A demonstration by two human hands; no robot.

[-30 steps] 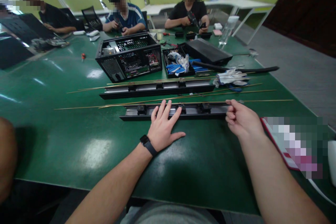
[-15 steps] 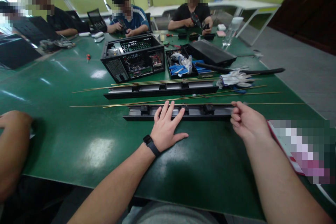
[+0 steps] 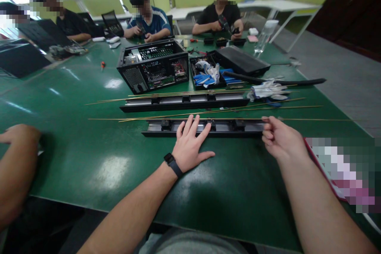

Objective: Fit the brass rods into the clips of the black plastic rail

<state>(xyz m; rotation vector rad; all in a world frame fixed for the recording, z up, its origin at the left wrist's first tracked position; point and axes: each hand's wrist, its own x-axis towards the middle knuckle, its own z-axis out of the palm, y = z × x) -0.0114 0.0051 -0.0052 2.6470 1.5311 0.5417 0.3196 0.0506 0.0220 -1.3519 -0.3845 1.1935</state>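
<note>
Nearest to me on the green table lies a long black-edged rail (image 3: 160,133) with dark blocks in its silvery channel. My left hand (image 3: 190,143), fingers spread, rests over its middle, fingertips by its far edge. At the right end my right hand (image 3: 278,137) pinches a long thin brass-coloured rod (image 3: 315,119), which runs along the rail's far side and past both its ends. More thin brass-coloured rods (image 3: 256,108) lie just beyond. Further back is a second black rail (image 3: 184,106), with several rods along it.
Behind the rails stand an open black computer case (image 3: 131,75) and a box of blue and white gloves (image 3: 208,73). More gloves (image 3: 269,89) and a black tube (image 3: 297,81) lie right. Co-workers sit opposite, one holding a power drill (image 3: 223,23). Another person's arm (image 3: 20,154) rests left.
The rod in my right hand has slid a little to the right along the rail. My left hand stays spread over the rail. The view has shifted slightly.
</note>
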